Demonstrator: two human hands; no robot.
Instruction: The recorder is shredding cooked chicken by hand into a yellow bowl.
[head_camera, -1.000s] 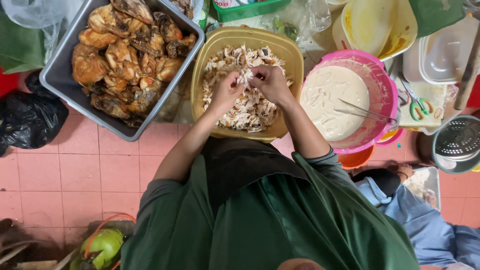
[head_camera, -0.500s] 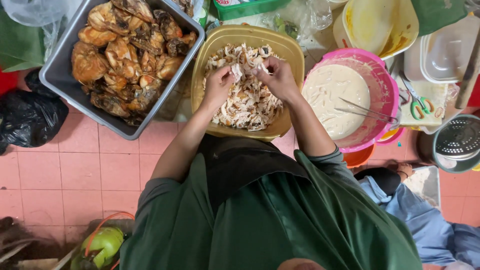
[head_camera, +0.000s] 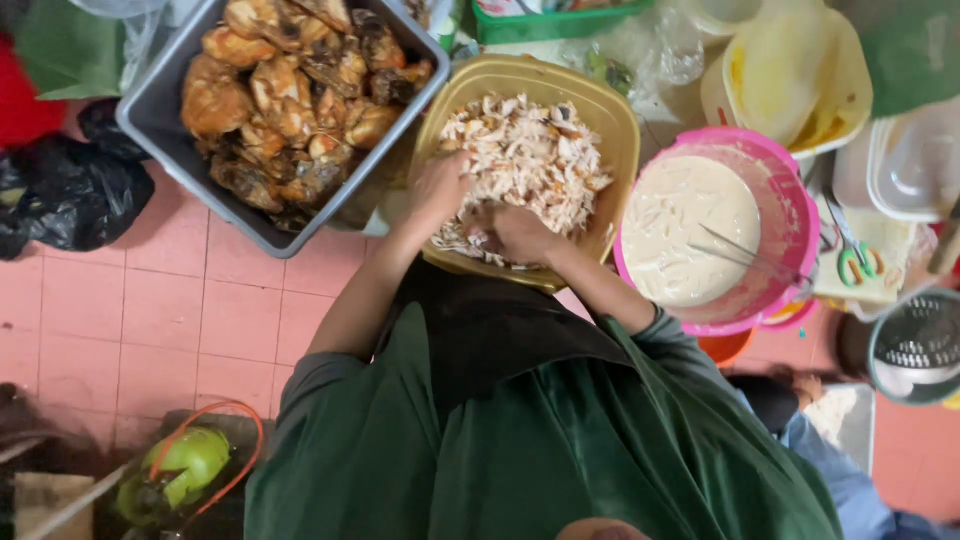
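A yellow-brown tub on the pink tiled floor holds a heap of shredded pale chicken meat. Both my hands are down in the meat near the tub's near edge. My left hand has its fingers curled into the shreds at the tub's left side. Just to its right and a little closer to me, my right hand is closed over more shreds. The two hands almost touch. My green sleeves and dark apron fill the lower part of the view.
A grey tray of roasted chicken pieces sits left of the tub. A pink bowl of pale batter with a metal utensil stands at its right, with green-handled scissors, a yellow container and a strainer beyond. A black bag lies far left.
My hands were pulling meat apart over the middle of the tub. They have come down and toward me into the shreds by the near edge.
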